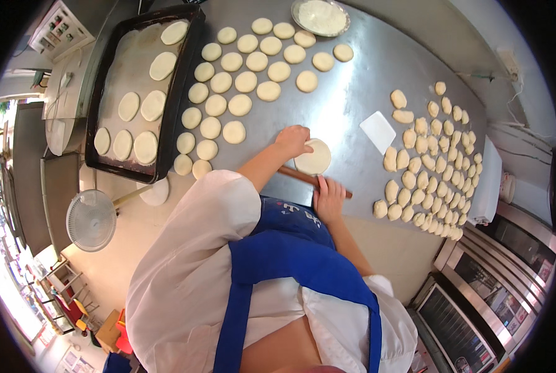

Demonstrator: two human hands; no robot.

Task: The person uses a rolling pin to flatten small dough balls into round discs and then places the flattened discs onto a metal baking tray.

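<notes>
A thin round of dough (314, 157) lies on the metal worktable (352, 154) in front of me. My left hand (294, 141) grips its left edge, with the thumb on top. My right hand (330, 198) holds a brown wooden rolling pin (301, 176) near its right end. The pin lies just on my side of the round, close to the table's near edge. Its left end passes by my left forearm. Left of my hands, several thicker dough discs (234, 132) rest in rows on the table.
At the left, a dark baking tray (101, 98) holds several flattened dough rounds (153, 106). A bowl of flour (320, 17) stands at the far edge. On the right lie a white dough scraper (378, 132) and many small dough pieces (428, 162). A fan (91, 220) is below the tray.
</notes>
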